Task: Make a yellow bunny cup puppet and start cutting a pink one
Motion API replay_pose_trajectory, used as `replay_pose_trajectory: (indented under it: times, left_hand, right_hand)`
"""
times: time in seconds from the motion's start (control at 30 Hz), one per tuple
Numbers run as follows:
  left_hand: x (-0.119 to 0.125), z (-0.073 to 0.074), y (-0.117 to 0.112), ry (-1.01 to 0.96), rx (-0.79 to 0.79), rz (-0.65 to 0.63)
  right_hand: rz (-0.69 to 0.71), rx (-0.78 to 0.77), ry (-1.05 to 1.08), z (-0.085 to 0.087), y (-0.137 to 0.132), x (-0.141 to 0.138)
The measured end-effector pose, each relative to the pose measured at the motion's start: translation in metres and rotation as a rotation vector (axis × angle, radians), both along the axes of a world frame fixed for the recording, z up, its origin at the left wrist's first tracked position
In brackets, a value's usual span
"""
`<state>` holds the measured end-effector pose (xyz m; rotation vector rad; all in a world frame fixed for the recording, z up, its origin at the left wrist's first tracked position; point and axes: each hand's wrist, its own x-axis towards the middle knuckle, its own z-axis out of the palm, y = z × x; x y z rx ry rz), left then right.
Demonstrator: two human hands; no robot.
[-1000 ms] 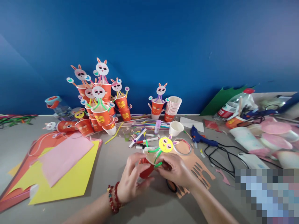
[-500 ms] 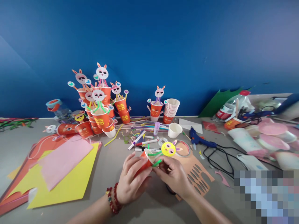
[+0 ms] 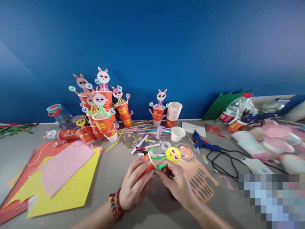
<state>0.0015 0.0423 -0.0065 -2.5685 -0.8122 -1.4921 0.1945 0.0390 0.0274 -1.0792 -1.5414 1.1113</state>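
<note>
My left hand [image 3: 137, 186] is wrapped round a red paper cup [image 3: 147, 166], tilted with its mouth toward the right. Green pipe cleaners [image 3: 159, 157] reach out of the cup's mouth to a yellow paper rabbit head [image 3: 173, 154] with a drawn face and purple-lined ears. At the cup's rim, my right hand [image 3: 175, 181] pinches a short green pipe cleaner [image 3: 160, 167] between thumb and fingers. The pinching fingertips lie close to the cup. My left palm hides much of the cup's side.
Finished rabbit cups [image 3: 101, 122] crowd the back left. Behind my hands lie markers [image 3: 149, 146], tape [image 3: 166, 146] and a white cup [image 3: 178, 134]. To the right are a blue glue gun [image 3: 206, 143] with black cable and cut orange paper [image 3: 202, 181]. Coloured sheets [image 3: 71, 190] cover the left.
The rabbit head has swung slightly right and turned a little. Both hands keep their hold on the cup and the pipe cleaner, and the camera view has shifted slightly.
</note>
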Motion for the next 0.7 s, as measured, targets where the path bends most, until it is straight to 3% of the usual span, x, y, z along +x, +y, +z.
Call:
replay_pose_trajectory:
  times: [0.27, 0.47, 0.7]
  left_hand:
    - [-0.0006, -0.0049, 0.0022, -0.018, 0.012, 0.001]
    - [0.0011, -0.0005, 0.0046, 0.000, 0.005, 0.003]
    - [-0.0010, -0.0002, 0.0103, 0.006, 0.012, 0.011]
  right_hand:
    - [0.020, -0.026, 0.055, 0.0022, -0.0020, -0.0013]
    - [0.009, -0.049, 0.070, 0.0040, -0.0021, -0.0018]
    - [0.081, -0.190, 0.193, 0.0035, -0.0038, -0.0018]
